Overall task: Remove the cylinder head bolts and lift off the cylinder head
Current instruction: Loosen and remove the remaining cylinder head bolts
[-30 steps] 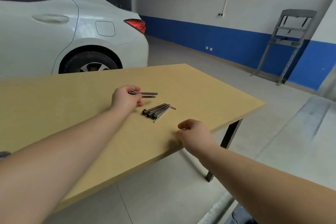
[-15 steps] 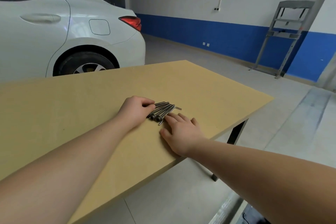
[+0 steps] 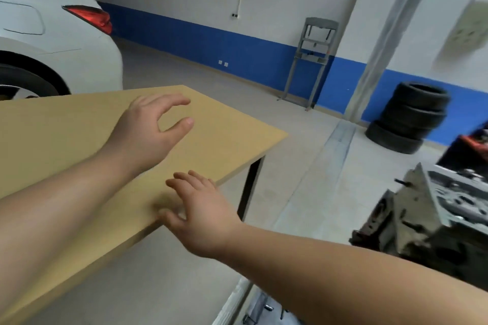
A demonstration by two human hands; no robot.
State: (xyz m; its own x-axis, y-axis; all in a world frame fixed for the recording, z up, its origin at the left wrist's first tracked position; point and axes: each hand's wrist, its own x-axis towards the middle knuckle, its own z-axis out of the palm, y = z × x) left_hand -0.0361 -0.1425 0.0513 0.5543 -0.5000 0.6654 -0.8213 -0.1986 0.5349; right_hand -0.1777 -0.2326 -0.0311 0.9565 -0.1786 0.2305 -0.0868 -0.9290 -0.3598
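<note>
Head view: engine (image 3: 433,219) sits right of both empty hands (image 3: 200,214).

Both hands are over the tabletop (image 3: 224,137): the left hand (image 3: 150,126) above its middle, the right hand (image 3: 200,208) at its near edge. A car (image 3: 52,42) stands behind the tabletop to the left, an engine (image 3: 433,216) to its right, and stacked tyres (image 3: 412,116) behind the engine by the wall.

Left hand (image 3: 150,126): off the bolts, now raised over the table (image 3: 224,137), fingers loosely curved, holding nothing. Right hand (image 3: 200,208): drawn back to the near table edge, fingers spread. Bolts: no longer visible. View swung right; engine block (image 3: 427,219) and stacked tyres (image 3: 412,119) now in sight.
</note>
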